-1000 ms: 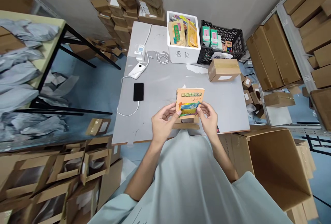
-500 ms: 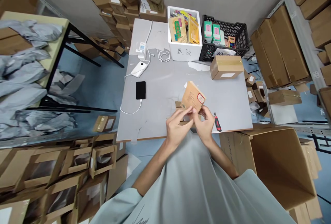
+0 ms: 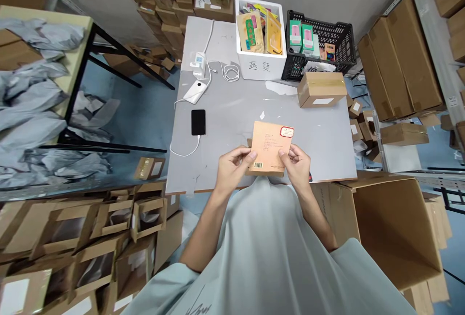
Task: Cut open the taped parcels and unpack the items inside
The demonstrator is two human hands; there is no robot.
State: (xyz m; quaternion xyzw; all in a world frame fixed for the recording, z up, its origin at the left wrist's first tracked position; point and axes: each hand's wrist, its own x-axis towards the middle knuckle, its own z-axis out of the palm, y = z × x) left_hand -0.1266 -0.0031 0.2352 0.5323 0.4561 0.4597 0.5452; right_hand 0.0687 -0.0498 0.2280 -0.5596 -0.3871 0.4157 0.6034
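Both my hands hold a small orange book (image 3: 271,146) over the near edge of the grey table (image 3: 232,111). Its back cover faces up, with a barcode at the lower left and a red-framed sticker at the upper right. My left hand (image 3: 232,169) grips the book's lower left corner, fingers curled. My right hand (image 3: 298,169) pinches its lower right edge. A piece of brown cardboard (image 3: 267,173) lies on the table just under the book.
On the table lie a black phone (image 3: 198,121) on a white cable, a white power bank (image 3: 193,93), a white foam box (image 3: 259,39) of packets, a black crate (image 3: 319,48) and a taped carton (image 3: 321,89). A large open carton (image 3: 388,228) stands at right.
The book has been turned over: its colourful front cover faced up a second ago, it was mid-flip half a second ago, and its plain back cover faces up now.
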